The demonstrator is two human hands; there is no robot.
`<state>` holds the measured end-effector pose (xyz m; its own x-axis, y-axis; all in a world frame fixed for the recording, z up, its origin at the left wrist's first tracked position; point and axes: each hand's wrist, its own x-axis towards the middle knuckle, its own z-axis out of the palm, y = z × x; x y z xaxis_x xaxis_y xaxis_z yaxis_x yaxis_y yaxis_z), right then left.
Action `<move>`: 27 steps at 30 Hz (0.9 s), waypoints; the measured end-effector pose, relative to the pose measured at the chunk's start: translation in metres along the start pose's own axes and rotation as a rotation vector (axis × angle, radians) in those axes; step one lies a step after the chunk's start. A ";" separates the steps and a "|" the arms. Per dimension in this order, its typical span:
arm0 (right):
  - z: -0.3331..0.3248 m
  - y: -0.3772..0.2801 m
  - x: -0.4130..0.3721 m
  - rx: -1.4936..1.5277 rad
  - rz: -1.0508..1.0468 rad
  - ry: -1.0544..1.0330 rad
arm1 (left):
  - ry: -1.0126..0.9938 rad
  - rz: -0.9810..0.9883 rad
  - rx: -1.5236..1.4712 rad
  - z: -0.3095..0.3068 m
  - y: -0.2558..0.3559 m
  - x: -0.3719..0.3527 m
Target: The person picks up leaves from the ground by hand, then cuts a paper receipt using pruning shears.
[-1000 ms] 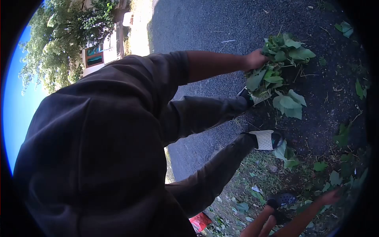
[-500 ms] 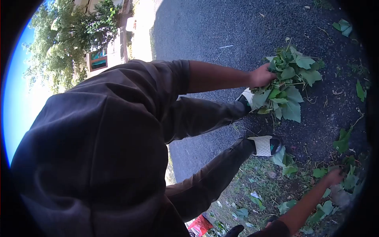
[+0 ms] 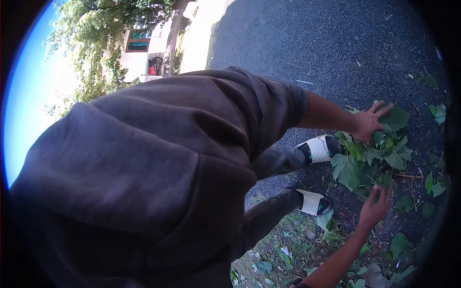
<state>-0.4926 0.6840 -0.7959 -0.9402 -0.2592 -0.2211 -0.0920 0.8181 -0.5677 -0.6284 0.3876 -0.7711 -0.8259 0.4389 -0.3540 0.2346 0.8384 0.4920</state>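
My left hand [image 3: 369,124] lies over the top of a heap of broad green leaves [image 3: 349,170] on the dark asphalt. Its fingers are spread, with a large leaf [image 3: 396,118] beside the fingertips. On the other side of the heap, my right hand [image 3: 375,207] has its thumb and fingers bent around leaves at the edge; the fingertips are partly hidden by the greenery. Close by the heap are my two feet in dark sandals with white quilted straps, the left sandal [image 3: 319,149] and the right sandal [image 3: 312,203].
Loose leaves [image 3: 398,245] lie scattered past my right hand, and a thin brown stick [image 3: 408,176] is beside the heap. Grass with bits of litter [image 3: 285,251] borders the asphalt [image 3: 307,38]. A grey stone-like lump [image 3: 376,276] lies near my right forearm. Behind are a tree and a house.
My right hand has come from the scattered leaves at the far edge to the heap. My left hand's fingers have spread over it. The view has shifted and my torso leans further forward.
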 end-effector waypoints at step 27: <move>-0.028 0.242 0.007 -0.430 0.070 0.087 | 0.181 -0.705 -0.319 0.046 -0.082 -0.081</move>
<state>-0.5309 0.8947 -0.9128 -0.9714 -0.1661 -0.1696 -0.1375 0.9761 -0.1680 -0.5572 0.2981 -0.8196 -0.8021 -0.2436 -0.5452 -0.5101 0.7541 0.4136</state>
